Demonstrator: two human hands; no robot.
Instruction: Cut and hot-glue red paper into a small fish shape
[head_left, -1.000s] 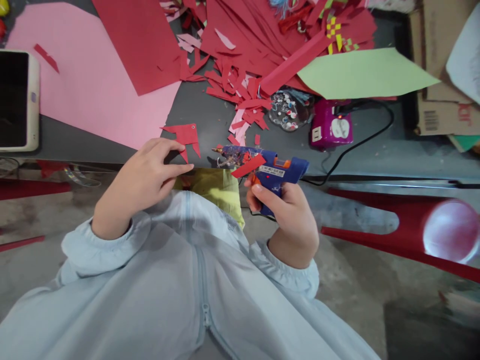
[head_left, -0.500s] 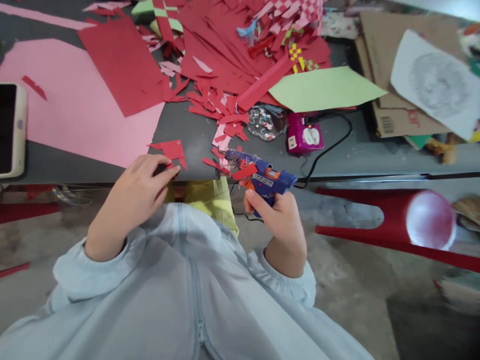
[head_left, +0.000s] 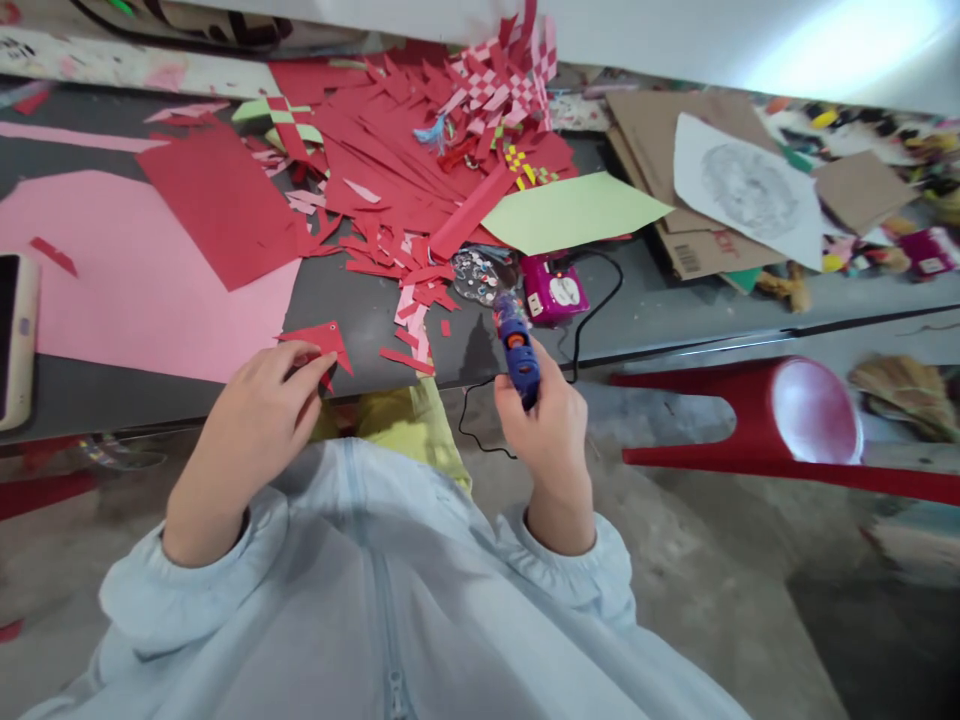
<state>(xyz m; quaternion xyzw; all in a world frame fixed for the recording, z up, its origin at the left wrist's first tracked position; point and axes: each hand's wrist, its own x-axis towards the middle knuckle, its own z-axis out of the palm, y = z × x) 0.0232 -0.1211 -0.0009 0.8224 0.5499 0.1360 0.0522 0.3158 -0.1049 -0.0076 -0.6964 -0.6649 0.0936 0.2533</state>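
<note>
My left hand [head_left: 251, 430] is at the table's front edge, thumb and fingers pinching a small folded red paper piece [head_left: 324, 340]. That piece has pointed ends and a small round eye-like dot. My right hand [head_left: 551, 430] is wrapped round the handle of a blue hot glue gun [head_left: 517, 352], whose nozzle end points away from me. Just beyond the nozzle is a clear dish [head_left: 478, 278] of small googly eyes or beads. Beside the gun stands a purple power box [head_left: 555, 292] with a black cord.
Red and pink paper scraps [head_left: 409, 265] are heaped mid-table. A pink sheet [head_left: 142, 310], a red sheet [head_left: 225, 215] and a phone [head_left: 16, 340] lie left. Right are a green sheet [head_left: 577, 212], cardboard [head_left: 649, 135] and a drawing [head_left: 750, 195]. A red stool [head_left: 750, 440] stands below.
The glue gun has swung from pointing left over the scraps to pointing away, beside the purple box. The red strip across it no longer shows there. My left hand keeps its pinch; the view has tilted up.
</note>
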